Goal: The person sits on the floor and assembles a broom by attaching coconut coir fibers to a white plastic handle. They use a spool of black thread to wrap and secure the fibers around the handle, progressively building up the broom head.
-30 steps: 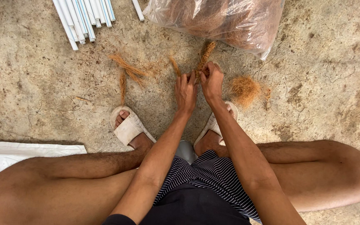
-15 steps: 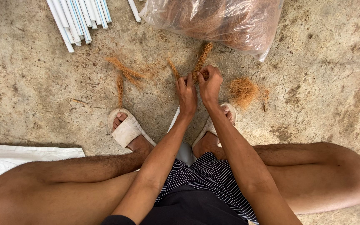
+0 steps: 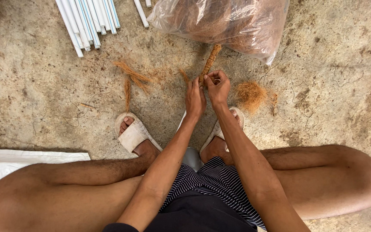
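Both hands closed on near end of twisted coir rope (image 3: 210,60): left hand (image 3: 195,98), right hand (image 3: 218,86) side by side; long axis running far-right toward plastic bag (image 3: 237,21).

Rough fibrous coir rope (image 3: 209,62), glossy clear plastic bag (image 3: 237,21), smooth white plastic pipes (image 3: 86,19), rough concrete floor (image 3: 35,86)

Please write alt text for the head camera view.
Both hands, left hand and right hand, grip a brown fibre rope above a concrete floor. A clear bag of fibre and white tubes lie beyond.
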